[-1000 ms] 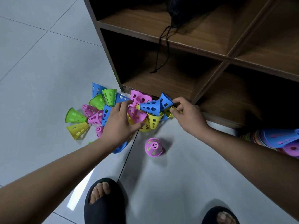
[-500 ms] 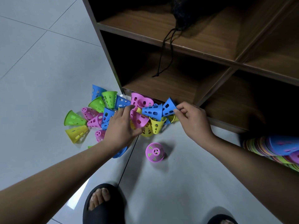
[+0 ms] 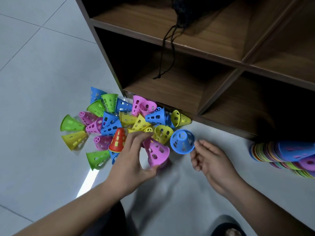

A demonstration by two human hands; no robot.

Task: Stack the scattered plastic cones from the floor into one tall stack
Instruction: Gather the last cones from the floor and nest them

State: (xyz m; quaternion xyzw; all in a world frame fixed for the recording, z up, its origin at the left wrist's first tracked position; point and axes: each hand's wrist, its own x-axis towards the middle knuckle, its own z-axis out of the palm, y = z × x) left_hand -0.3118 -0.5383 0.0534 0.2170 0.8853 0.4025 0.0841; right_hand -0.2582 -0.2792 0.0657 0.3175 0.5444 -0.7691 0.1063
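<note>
1. Nearest the camera, a dark slipper (image 3: 227,229) shows at the bottom edge of the grey tiled floor (image 3: 37,68); both bare forearms reach up from there.
2. The left hand (image 3: 131,160) pinches a pink perforated cone (image 3: 156,153) at its wide rim between thumb and fingers; the cone tilts, narrow end pointing away, and is blurred.
3. The right hand (image 3: 211,159) holds a blue perforated cone (image 3: 182,141) by its rim with the fingertips, the other fingers loosely curled; the cone's open mouth faces the camera.
4. The two held cones are just beside each other, apart.
5. At the right edge of the floor lies a long nested stack of cones (image 3: 286,154) on its side, many-coloured, a blue one at its end.
6. Beyond the hands, a loose pile of cones (image 3: 119,121) covers the floor against the foot of the shelf: green, yellow, pink, blue, and one red cone (image 3: 118,139) standing upright, just beside the left fingers.
7. Farthest off, a brown wooden shelf unit (image 3: 213,53) with open compartments; a black drawstring cord (image 3: 167,53) hangs from a dark bag on its upper shelf.
8. No readable writing or brand shows anywhere.
</note>
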